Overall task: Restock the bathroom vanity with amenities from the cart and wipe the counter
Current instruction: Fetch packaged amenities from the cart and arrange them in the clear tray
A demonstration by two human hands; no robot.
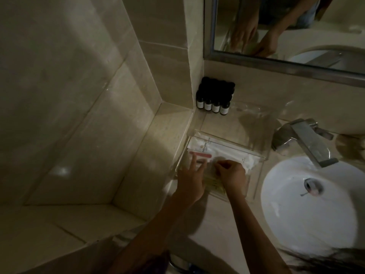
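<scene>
Under my two hands, in the head view, a clear tray (260,171) stood on the beige counter (217,224), near the wall at the side of my left hand. White packets (221,151) lay flat in the tray, just beyond my fingertips, and a thin pink strip (197,154) lay across them at the left end.

My left hand (190,182) was wide, with the fingers straight and a little spread. Its fingertips rested on the packets just below the pink strip and did not grip anything.

My right hand (231,175) was just beside the left one, also inside the tray. Its fingers were curled narrow, and they pinched the upper edge of a yellowish packet (214,183) in clear wrap that lay between both hands. The picture was dark and soft there, so I could not tell what was inside this packet.

Further beyond my hands, in the corner of the counter, small dark bottles (214,99) with pale labels stood upright in close rows, touching each other, well apart from the tray.

To the right of my right hand was the white basin (316,210), with the metal faucet (305,140) over its far edge. Above, the mirror (286,36) showed both my hands again.
</scene>
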